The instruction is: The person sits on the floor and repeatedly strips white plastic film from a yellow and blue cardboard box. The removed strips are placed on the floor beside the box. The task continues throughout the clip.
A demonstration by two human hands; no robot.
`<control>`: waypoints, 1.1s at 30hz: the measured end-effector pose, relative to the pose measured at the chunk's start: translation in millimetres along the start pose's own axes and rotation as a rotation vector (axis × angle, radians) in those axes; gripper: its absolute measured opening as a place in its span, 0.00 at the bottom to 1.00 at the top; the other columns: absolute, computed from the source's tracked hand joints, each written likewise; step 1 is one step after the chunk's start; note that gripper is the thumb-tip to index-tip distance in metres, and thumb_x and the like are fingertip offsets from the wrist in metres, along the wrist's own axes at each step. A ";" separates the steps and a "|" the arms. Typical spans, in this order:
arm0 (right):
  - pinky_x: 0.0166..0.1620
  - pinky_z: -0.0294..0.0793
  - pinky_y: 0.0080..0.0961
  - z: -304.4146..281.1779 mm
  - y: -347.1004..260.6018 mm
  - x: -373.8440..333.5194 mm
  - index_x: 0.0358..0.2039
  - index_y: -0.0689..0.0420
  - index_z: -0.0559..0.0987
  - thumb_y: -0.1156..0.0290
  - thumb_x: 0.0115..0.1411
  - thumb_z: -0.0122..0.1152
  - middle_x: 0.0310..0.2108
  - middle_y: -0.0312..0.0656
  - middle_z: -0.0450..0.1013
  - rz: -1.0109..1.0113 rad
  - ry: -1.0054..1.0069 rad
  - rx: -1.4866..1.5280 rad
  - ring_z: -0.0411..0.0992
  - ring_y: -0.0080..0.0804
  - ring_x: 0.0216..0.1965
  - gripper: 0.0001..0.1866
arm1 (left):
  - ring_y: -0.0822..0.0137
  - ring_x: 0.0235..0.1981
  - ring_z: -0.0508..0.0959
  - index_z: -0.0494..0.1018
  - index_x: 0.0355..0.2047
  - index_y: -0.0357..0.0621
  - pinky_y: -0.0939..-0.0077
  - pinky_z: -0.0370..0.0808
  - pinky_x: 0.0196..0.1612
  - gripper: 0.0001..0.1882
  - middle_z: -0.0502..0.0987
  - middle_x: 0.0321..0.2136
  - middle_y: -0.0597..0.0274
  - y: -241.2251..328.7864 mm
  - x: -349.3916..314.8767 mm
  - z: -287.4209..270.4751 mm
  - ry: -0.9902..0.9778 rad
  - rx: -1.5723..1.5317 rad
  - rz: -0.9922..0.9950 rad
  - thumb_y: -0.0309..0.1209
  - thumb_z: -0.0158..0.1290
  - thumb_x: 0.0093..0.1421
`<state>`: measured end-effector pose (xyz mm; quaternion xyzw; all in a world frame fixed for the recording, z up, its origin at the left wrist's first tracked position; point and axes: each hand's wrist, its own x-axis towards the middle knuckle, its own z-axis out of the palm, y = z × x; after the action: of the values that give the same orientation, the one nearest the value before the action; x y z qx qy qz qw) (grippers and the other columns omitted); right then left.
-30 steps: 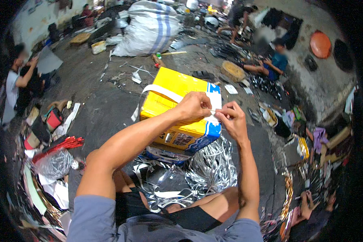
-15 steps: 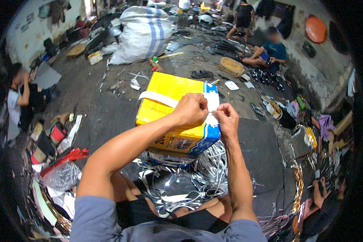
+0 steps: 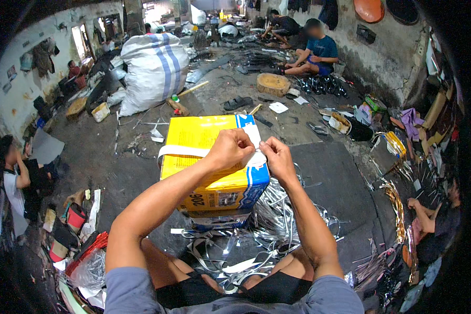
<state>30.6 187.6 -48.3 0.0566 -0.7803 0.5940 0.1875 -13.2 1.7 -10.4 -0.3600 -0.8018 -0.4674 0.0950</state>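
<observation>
Setting: workshop with a dark, littered concrete floor [image 3: 115, 162], stained walls, and several other people seated on the ground along the edges.
Background: big white woven sack with blue stripes [image 3: 152, 70] stands well behind the work; a round wooden block [image 3: 273, 83] lies near a seated person in a blue shirt [image 3: 319, 49].
Main object: yellow cardboard box with a blue end panel [image 3: 206, 157], sitting on the floor just ahead of the person's knees.
Strap: white flat band [image 3: 180, 151] runs across the box top from its left edge to the hands.
Left hand [image 3: 231, 149]: fingers closed, pinching the strap end at the box's right top edge.
Right hand [image 3: 277, 159]: fingers closed on the same white strap end, touching the left hand.
Underfoot: tangle of shiny silver metal strips [image 3: 267, 230] lies under and beside the box, reaching the person's legs.
Orientation: box's long axis runs away from the person, slightly toward the right; blue end faces the person's right, and the top leans a little.
Risk: strap could slip off the corner if the pinch loosens, since both hands grip at the very edge.
Risk: box rests on loose strips, so a hard pull may tip or slide it.
Risk: strip edges near bare legs may cut.
</observation>
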 end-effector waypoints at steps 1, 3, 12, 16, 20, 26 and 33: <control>0.20 0.55 0.18 -1.6 1.9 0.2 0.26 0.53 0.71 0.62 0.70 0.58 0.19 0.28 0.63 -0.005 -0.040 0.042 0.57 0.13 0.18 0.16 | 0.63 0.25 0.81 0.82 0.26 0.35 0.70 0.77 0.32 0.07 0.81 0.25 0.52 -0.2 -0.9 2.9 0.013 -0.008 -0.023 0.28 0.62 0.51; 0.16 0.54 0.16 -2.6 4.6 -2.1 0.27 0.52 0.70 0.64 0.70 0.57 0.19 0.28 0.63 0.293 -0.111 0.555 0.57 0.14 0.15 0.14 | 0.63 0.25 0.80 0.82 0.26 0.35 0.70 0.77 0.31 0.06 0.80 0.24 0.52 0.1 0.6 6.8 0.038 -0.006 0.015 0.27 0.62 0.51; 0.16 0.65 0.25 -17.6 -7.9 6.3 0.27 0.53 0.73 0.47 0.66 0.59 0.19 0.36 0.70 0.593 -0.194 0.752 0.66 0.24 0.15 0.22 | 0.64 0.23 0.79 0.80 0.24 0.34 0.70 0.75 0.29 0.06 0.78 0.23 0.54 3.5 5.4 10.4 0.053 -0.053 0.082 0.26 0.62 0.51; 0.33 0.75 0.41 -0.6 -7.5 47.1 0.28 0.62 0.79 0.51 0.65 0.59 0.25 0.50 0.77 0.051 0.114 -0.434 0.74 0.41 0.25 0.23 | 0.65 0.23 0.79 0.80 0.24 0.34 0.70 0.76 0.29 0.06 0.78 0.23 0.55 3.4 4.9 10.0 0.022 -0.078 0.018 0.26 0.62 0.51; 0.38 0.75 0.42 7.2 9.3 49.5 0.29 0.65 0.82 0.63 0.63 0.58 0.29 0.58 0.79 0.077 0.095 -0.425 0.79 0.50 0.32 0.16 | 0.71 0.27 0.79 0.82 0.26 0.36 0.74 0.76 0.32 0.03 0.81 0.25 0.59 -0.2 7.1 6.7 -0.006 -0.009 0.024 0.24 0.64 0.52; 0.38 0.75 0.42 18.1 88.1 24.1 0.27 0.66 0.82 0.67 0.61 0.58 0.29 0.61 0.78 0.106 0.174 -0.192 0.80 0.53 0.33 0.14 | 0.71 0.26 0.79 0.82 0.26 0.36 0.75 0.77 0.32 0.04 0.81 0.25 0.59 0.1 9.3 7.1 -0.005 -0.015 -0.012 0.25 0.64 0.51; 0.45 0.76 0.51 31.7 238.8 -64.7 0.29 0.69 0.82 0.69 0.55 0.58 0.35 0.68 0.77 0.610 0.057 -0.569 0.77 0.65 0.40 0.14 | 0.72 0.30 0.79 0.82 0.27 0.36 0.77 0.77 0.35 0.03 0.81 0.27 0.61 5.5 13.0 3.9 -0.051 -0.018 -0.031 0.24 0.64 0.53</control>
<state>9.0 217.6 -294.9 -0.2478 -0.8887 0.3843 0.0325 -18.2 12.8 -2.4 -0.3602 -0.8053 -0.4666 0.0642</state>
